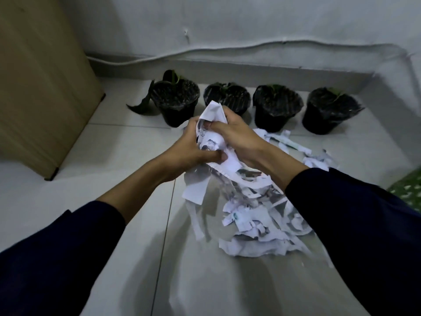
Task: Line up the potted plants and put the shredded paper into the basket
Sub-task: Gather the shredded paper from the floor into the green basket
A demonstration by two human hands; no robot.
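Several black potted plants [276, 106] stand in a row along the far wall on the tiled floor. In front of them, my left hand [193, 147] and my right hand [237, 135] grip one bunch of shredded paper [213, 115] between them, raised above the floor. More shredded paper [250, 215] lies in a loose pile below and to the right of my hands, with strips trailing toward the pots. The basket is partly visible as a green patterned shape [407, 188] at the right edge.
A tan wooden cabinet [41, 83] stands at the left, its corner reaching onto the floor. A white cable [227, 50] runs along the base of the back wall. Pale floor tiles [127, 151] spread to the left of the pile.
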